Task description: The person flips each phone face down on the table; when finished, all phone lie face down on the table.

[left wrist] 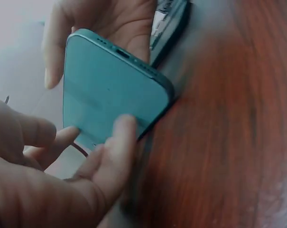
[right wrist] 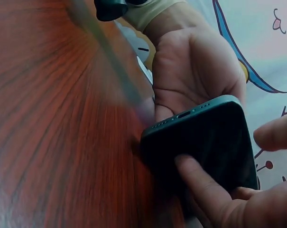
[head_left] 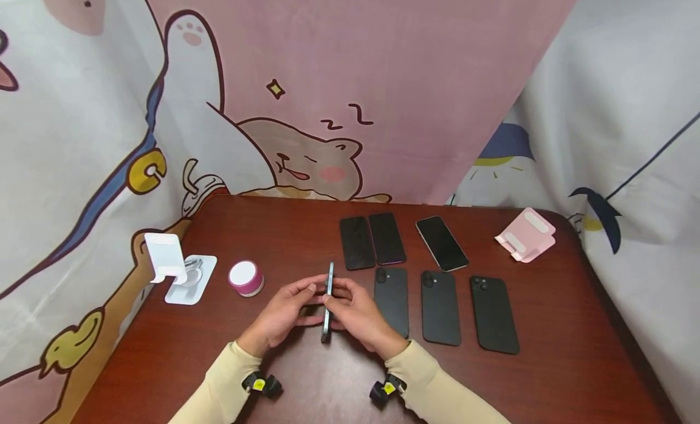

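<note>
A smartphone (head_left: 327,324) is held upright and edge-on between both hands over the table. My left hand (head_left: 281,311) grips it from the left, fingers against its teal back (left wrist: 100,90). On the other side my right hand (head_left: 363,314) grips it, the thumb at the edge facing me. One right fingertip (right wrist: 187,164) lies on the dark screen (right wrist: 219,137) in the right wrist view. The phone's charging port end points toward the wrist cameras. Nearest to the right hand lies a black phone (head_left: 392,302), back up, partly overlapped by the wrist.
Two more black phones (head_left: 440,308) (head_left: 494,314) lie back up to the right. Behind them, several phones (head_left: 442,243) lie screen up. A pink phone stand (head_left: 526,234) is at the far right. Leftward are a pink round container (head_left: 246,279) and a white stand (head_left: 165,254).
</note>
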Demonstrator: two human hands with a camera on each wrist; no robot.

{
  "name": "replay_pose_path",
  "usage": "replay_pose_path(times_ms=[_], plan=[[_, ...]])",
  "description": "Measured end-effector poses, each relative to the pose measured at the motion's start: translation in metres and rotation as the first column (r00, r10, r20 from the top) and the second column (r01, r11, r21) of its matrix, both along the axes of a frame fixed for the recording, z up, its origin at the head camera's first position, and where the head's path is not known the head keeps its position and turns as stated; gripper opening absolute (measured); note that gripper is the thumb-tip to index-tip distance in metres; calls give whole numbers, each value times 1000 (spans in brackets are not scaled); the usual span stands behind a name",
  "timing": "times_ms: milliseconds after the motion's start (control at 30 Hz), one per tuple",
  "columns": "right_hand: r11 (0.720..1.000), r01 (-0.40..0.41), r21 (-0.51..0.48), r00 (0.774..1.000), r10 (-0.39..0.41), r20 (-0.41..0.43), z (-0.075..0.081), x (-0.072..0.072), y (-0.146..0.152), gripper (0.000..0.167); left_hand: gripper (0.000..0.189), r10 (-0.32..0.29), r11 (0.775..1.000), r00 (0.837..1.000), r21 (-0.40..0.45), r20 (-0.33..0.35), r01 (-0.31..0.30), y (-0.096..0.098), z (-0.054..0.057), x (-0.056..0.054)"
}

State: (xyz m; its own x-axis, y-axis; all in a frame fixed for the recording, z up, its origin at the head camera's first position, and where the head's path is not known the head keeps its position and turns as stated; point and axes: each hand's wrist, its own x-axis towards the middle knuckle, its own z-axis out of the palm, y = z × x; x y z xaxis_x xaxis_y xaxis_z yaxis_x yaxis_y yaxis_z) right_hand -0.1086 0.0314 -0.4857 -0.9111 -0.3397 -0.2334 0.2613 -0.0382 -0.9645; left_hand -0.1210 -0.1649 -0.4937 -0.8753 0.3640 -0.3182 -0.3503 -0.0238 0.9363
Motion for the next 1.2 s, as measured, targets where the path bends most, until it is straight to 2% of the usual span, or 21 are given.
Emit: replay_pose_path(times_ms=[133,267,333,400,500,567,667,767,967,1100,1200], plan=[[1000,8,19,1000,-8,-11,-2,-3,4,53,46,-42,995,998,-87,-35,39,4,0,3],[1000,5,2,1000,-5,-11,-1,-6,9,51,48,-54,993,997,-109,-63,47,8,3,4],[1000,9,1,1000,-9,-15,1,-7,11,51,47,-34,993,997,-111,-66,27,9,6,4],[1000,17,-5,1000,-17,-20,4,-7,13,50,46,18,993,998,-118,-64,-25,11,9,2],[999,35,-3,998,-35,-45,11,-6,15,51,42,115,986,993,-114,-36,-118,10,12,-1],[999,35,-6,997,-35,-63,17,-4,16,52,42,144,985,990,-97,2,-143,7,12,-3],[1000,25,0,995,-25,-97,23,0,14,52,44,117,992,991,-43,70,-115,2,10,-5],[1000,28,5,993,-27,-111,26,3,13,52,46,91,996,992,-14,87,-91,0,7,-6],[998,57,36,994,-53,-98,17,2,16,53,44,125,990,990,-79,63,-120,1,8,-10],[996,49,74,996,-44,-74,8,3,21,58,45,119,987,991,-120,66,-110,0,6,-8],[996,31,85,998,-27,-57,2,4,25,61,47,110,981,993,-167,43,-101,0,6,-7]])
